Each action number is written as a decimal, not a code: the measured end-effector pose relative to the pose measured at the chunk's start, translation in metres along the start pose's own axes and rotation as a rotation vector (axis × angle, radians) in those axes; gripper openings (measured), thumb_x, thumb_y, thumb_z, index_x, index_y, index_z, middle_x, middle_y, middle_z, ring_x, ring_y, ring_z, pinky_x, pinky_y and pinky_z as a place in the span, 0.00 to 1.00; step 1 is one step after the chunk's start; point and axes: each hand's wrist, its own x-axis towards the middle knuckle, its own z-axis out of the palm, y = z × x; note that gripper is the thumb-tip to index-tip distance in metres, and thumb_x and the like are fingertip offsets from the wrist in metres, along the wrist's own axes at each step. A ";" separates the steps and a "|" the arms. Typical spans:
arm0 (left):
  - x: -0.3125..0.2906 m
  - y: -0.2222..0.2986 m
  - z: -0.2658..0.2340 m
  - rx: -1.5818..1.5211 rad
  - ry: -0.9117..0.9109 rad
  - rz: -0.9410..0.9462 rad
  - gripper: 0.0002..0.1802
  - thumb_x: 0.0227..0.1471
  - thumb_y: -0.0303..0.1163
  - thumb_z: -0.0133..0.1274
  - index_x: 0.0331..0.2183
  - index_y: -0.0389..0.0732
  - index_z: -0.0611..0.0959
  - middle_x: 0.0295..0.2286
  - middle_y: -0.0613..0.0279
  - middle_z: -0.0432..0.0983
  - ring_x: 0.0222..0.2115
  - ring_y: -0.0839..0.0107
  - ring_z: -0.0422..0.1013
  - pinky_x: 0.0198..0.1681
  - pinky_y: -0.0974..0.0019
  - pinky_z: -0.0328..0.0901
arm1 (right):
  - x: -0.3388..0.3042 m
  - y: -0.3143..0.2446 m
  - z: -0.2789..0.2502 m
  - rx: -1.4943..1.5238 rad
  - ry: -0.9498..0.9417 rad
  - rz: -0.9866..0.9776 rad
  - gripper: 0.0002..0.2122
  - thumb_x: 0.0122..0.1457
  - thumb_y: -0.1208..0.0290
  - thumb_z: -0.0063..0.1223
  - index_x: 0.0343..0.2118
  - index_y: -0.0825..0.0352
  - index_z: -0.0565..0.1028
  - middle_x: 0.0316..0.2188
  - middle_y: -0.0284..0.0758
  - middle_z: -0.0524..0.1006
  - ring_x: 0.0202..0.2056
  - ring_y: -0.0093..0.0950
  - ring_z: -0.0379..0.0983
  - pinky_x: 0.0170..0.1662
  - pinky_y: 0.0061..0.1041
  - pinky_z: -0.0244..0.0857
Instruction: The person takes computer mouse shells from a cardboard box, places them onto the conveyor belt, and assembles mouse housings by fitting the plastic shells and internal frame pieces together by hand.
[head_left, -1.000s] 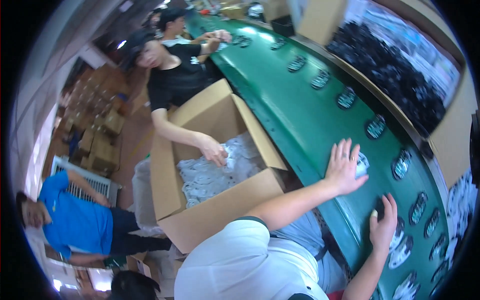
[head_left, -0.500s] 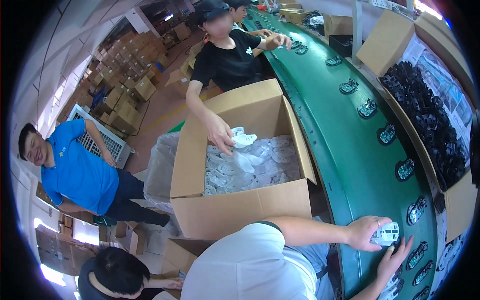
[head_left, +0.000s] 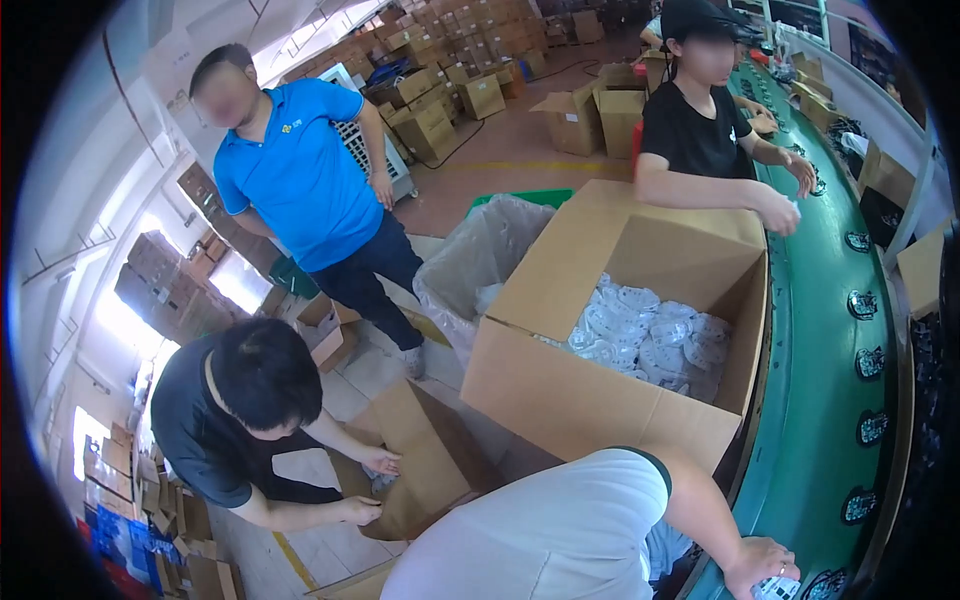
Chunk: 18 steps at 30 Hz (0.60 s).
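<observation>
At the lower right, my left hand (head_left: 755,562) is closed on a white plastic piece (head_left: 777,588) with dark slots. A ring shows on one finger. The piece is cut off by the lower edge of the picture. Beside it on the green conveyor belt (head_left: 805,440) lies a dark oval part with a circuit board (head_left: 825,584). Several similar parts sit in a row farther up the belt. My right hand is out of the picture.
Left of the belt, a large open carton (head_left: 600,420) holds many clear-white plastic pieces (head_left: 650,335). A co-worker in black (head_left: 700,130) reaches over the belt. Another co-worker (head_left: 240,410) bends over a smaller carton (head_left: 440,440). A person in blue (head_left: 300,170) stands behind a lined bin (head_left: 470,260).
My view has swung left, so my right hand has left the picture. My left hand still grips the white piece. The co-worker's hand has moved from the large carton to the belt.
</observation>
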 end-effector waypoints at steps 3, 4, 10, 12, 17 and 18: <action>0.001 0.000 -0.003 0.049 -0.018 0.078 0.38 0.42 0.48 0.68 0.55 0.45 0.78 0.34 0.55 0.78 0.29 0.52 0.78 0.30 0.51 0.75 | 0.006 0.002 0.014 0.166 0.081 -0.014 0.31 0.68 0.50 0.55 0.60 0.76 0.73 0.52 0.55 0.77 0.50 0.46 0.76 0.56 0.41 0.70; 0.003 0.005 -0.005 0.147 -0.130 0.167 0.37 0.43 0.47 0.65 0.55 0.45 0.78 0.34 0.57 0.77 0.28 0.53 0.78 0.30 0.52 0.75 | 0.006 0.003 0.017 0.218 0.110 -0.011 0.30 0.69 0.50 0.54 0.60 0.75 0.72 0.53 0.55 0.76 0.50 0.46 0.75 0.55 0.41 0.70; 0.000 0.016 -0.004 0.284 -0.340 0.214 0.33 0.44 0.46 0.60 0.53 0.47 0.76 0.34 0.58 0.76 0.29 0.56 0.78 0.28 0.53 0.74 | -0.002 -0.021 0.016 0.353 0.064 -0.017 0.28 0.71 0.53 0.49 0.62 0.75 0.71 0.56 0.56 0.74 0.55 0.46 0.73 0.60 0.42 0.66; -0.003 0.024 -0.003 0.275 -0.364 0.175 0.33 0.43 0.46 0.60 0.52 0.47 0.76 0.34 0.59 0.76 0.29 0.56 0.78 0.28 0.53 0.74 | -0.009 -0.030 0.006 0.337 -0.001 -0.010 0.28 0.71 0.54 0.49 0.61 0.76 0.71 0.57 0.57 0.74 0.58 0.47 0.72 0.63 0.43 0.64; 0.010 0.028 -0.003 0.091 -0.604 -0.032 0.36 0.31 0.42 0.69 0.46 0.45 0.77 0.37 0.51 0.79 0.39 0.46 0.77 0.39 0.46 0.74 | -0.026 -0.031 -0.022 0.653 -0.169 0.125 0.23 0.71 0.61 0.51 0.61 0.75 0.73 0.55 0.51 0.77 0.53 0.38 0.75 0.60 0.35 0.67; 0.018 0.025 -0.013 0.020 -0.634 -0.081 0.34 0.30 0.43 0.68 0.45 0.48 0.79 0.37 0.54 0.79 0.40 0.49 0.77 0.40 0.45 0.75 | -0.016 -0.022 -0.006 1.012 -0.308 0.205 0.30 0.67 0.68 0.51 0.69 0.73 0.61 0.67 0.50 0.66 0.66 0.42 0.64 0.70 0.41 0.54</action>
